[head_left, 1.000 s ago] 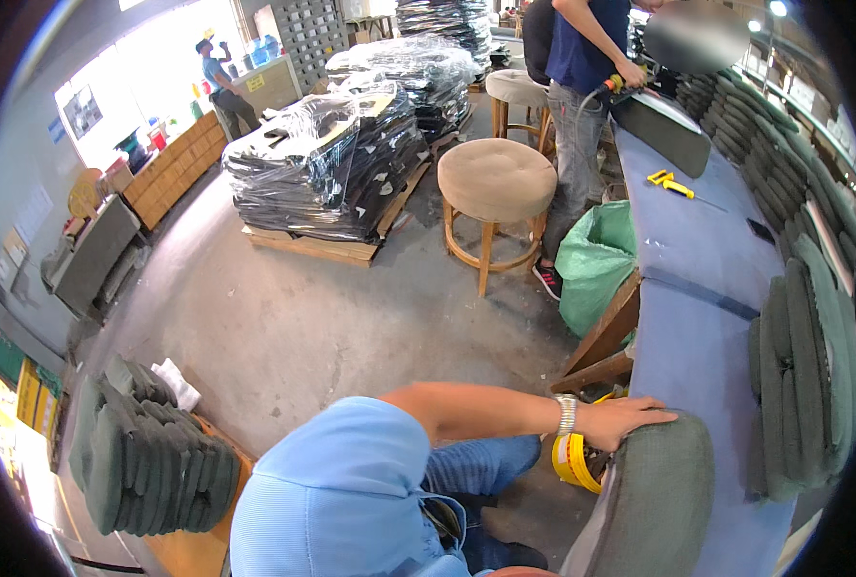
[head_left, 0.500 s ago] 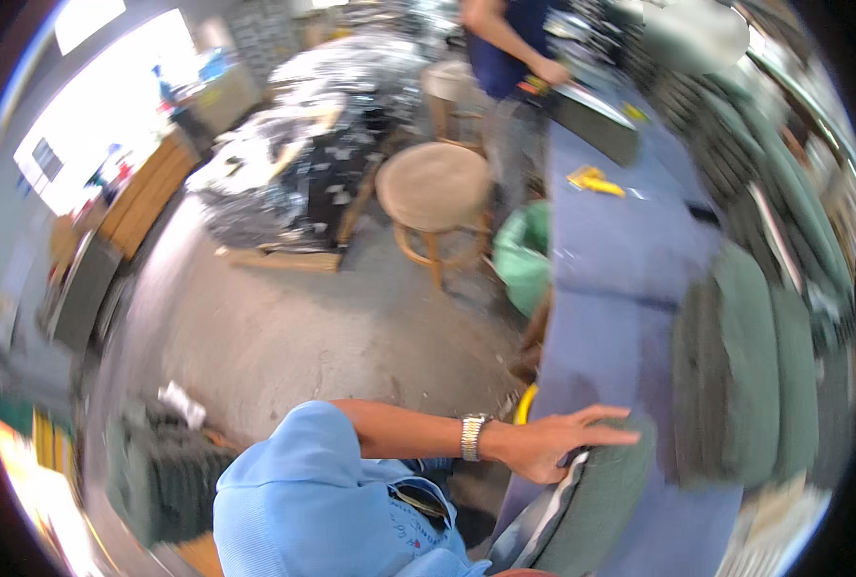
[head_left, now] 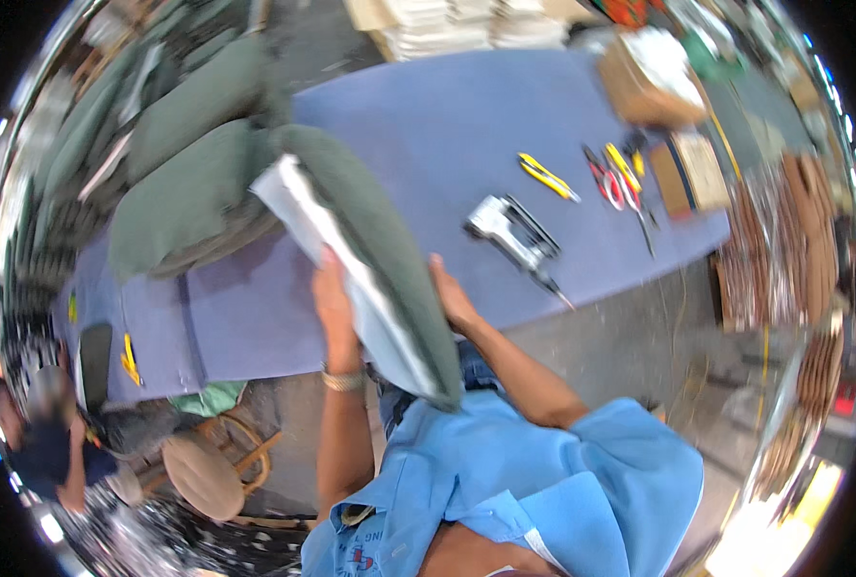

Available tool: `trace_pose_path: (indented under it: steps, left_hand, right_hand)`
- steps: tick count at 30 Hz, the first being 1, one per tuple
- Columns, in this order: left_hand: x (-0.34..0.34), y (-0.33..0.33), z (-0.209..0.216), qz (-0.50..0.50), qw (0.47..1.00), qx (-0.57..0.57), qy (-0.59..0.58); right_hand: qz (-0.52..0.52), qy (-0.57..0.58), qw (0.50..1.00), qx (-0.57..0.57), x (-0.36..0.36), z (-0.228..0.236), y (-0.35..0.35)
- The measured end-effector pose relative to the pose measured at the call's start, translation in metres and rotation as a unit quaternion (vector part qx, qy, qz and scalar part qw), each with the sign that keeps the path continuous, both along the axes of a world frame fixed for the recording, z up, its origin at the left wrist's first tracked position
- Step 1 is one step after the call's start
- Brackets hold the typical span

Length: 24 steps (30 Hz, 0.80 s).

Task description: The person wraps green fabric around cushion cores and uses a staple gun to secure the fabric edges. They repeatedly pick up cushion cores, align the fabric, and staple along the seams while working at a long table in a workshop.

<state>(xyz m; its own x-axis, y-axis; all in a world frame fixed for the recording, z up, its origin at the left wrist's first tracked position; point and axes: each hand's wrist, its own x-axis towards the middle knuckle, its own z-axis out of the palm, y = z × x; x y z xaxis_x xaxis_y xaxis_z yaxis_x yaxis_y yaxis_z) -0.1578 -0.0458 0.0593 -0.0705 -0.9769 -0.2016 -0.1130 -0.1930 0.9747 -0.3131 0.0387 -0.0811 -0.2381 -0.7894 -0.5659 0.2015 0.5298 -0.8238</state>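
I hold a green upholstered seat cushion (head_left: 380,240) on edge between both hands, above the front edge of the blue-covered table (head_left: 466,125). Its pale white underside (head_left: 327,250) faces left. My left hand (head_left: 334,306), with a wristwatch on its wrist, presses against the white side. My right hand (head_left: 450,296) grips the green side. The cushion's lower end hangs in front of my light blue shirt.
Behind the held cushion, more green cushions (head_left: 183,197) are piled on the table's left part. A grey staple gun (head_left: 512,234), a yellow knife (head_left: 548,177), red scissors (head_left: 603,181) and cardboard boxes (head_left: 639,85) lie to the right. A round stool (head_left: 202,473) and another person (head_left: 43,444) are at lower left.
The view has swung round to face the table. The cushion, gripped by one hand at the table's end before, is now lifted on edge and held between both hands.
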Motion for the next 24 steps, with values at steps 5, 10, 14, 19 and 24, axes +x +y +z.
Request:
trace_pose_path:
  steps: [5, 10, 14, 19, 24]
  left_hand:
    - [-0.021, -0.022, -0.078, -0.043, 0.988, 0.063, 0.135]
    - [-0.064, 0.040, -0.076, -0.053, 0.995, -0.086, -0.016]
    - [-0.067, 0.018, -0.090, -0.023, 0.996, -0.021, -0.087]
    - [-0.085, -0.017, -0.022, -0.057, 0.966, -0.079, -0.239]
    - [-0.102, -0.078, -0.002, -0.040, 0.820, -0.438, -0.366]
  right_hand:
    - [0.047, 0.149, 0.988, -0.003, -0.003, 0.005, 0.006]
    - [0.116, 0.188, 0.965, -0.141, -0.029, 0.034, -0.019]
    - [0.083, 0.253, 0.952, -0.151, -0.068, 0.044, -0.043]
    - [-0.024, 0.461, 0.882, -0.093, -0.210, 0.004, -0.050]
    - [0.014, 0.572, 0.818, 0.062, -0.332, -0.042, -0.032]
